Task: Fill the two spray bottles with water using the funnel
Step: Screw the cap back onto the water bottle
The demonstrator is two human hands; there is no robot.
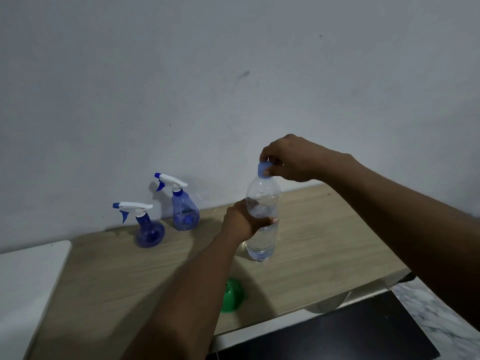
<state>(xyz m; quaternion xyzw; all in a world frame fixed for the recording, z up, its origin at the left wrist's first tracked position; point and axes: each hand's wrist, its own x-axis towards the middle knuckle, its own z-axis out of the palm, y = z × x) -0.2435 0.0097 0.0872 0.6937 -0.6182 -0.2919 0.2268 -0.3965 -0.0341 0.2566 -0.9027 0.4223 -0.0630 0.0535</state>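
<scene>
Currently, the step in hand appears to be opening the water supply. Judging by the fitted trigger heads, filling has not begun. At far left, a white slab (31, 271) adjoins the wooden surface (109, 281). The near spray bottle (150, 233) and the far spray bottle (185, 215) stand upright close to the wall, apart from each other. Placed there, they are clear of the working zone, but their heads must come off before filling.

The green funnel (232, 294) rests on the surface near the front edge, partly hidden by the left forearm and within easy reach for the next step. The left grip (241, 223) is wrapped round the middle of the water bottle (263, 196), fingers curled. It holds the bottle upright, on or just above the surface, so the body resists twisting. The right grip (291, 159) pinches the blue cap (264, 169) from above with thumb and fingertips, a hold suited to turning. Whether the cap is loose cannot be told. A dark panel (337, 333) lies at lower right.
</scene>
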